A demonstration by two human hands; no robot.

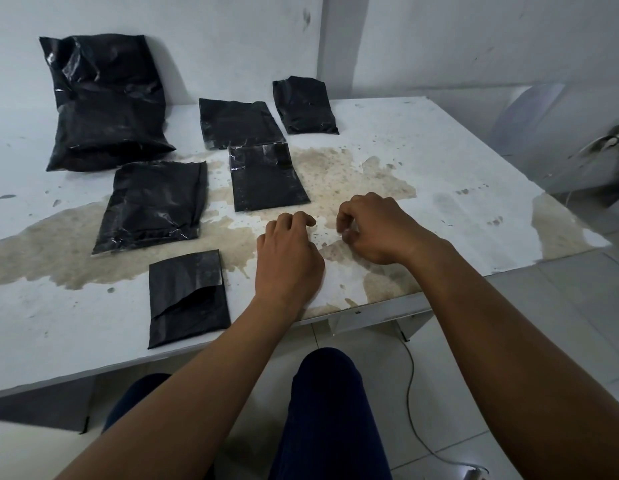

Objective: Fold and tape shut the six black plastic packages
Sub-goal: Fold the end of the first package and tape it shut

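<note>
Black plastic packages, six in all, lie spread over a worn white table (439,161) whose paint has flaked away in broad tan patches. The largest crumpled black plastic package (107,102) leans against the white wall at the far left. Beside it to the right rest a flat black package (237,123) and, at the wall, a small folded black package (304,105). Just in front of the flat one, touching its near edge, sits a rectangular black package with shiny clear tape across its top (266,178). To the left lies a wider wrinkled black package with tape glinting along its near edge (152,206), and nearest the table's front edge is a small black package with its flap lying diagonally (187,299).

A seated person's bare forearms reach over the table. The left hand (289,258) hovers over or rests on the bare tabletop, fingers loosely curled, holding nothing. The right hand (374,230), just beside it, has its fingers curled inward toward the thumb; whether they pinch anything cannot be told. Neither hand touches a package.

Dark blue trouser legs (329,410) show below the table, and a thin pale cable (413,403) trails across the white tiled floor (578,306).
</note>
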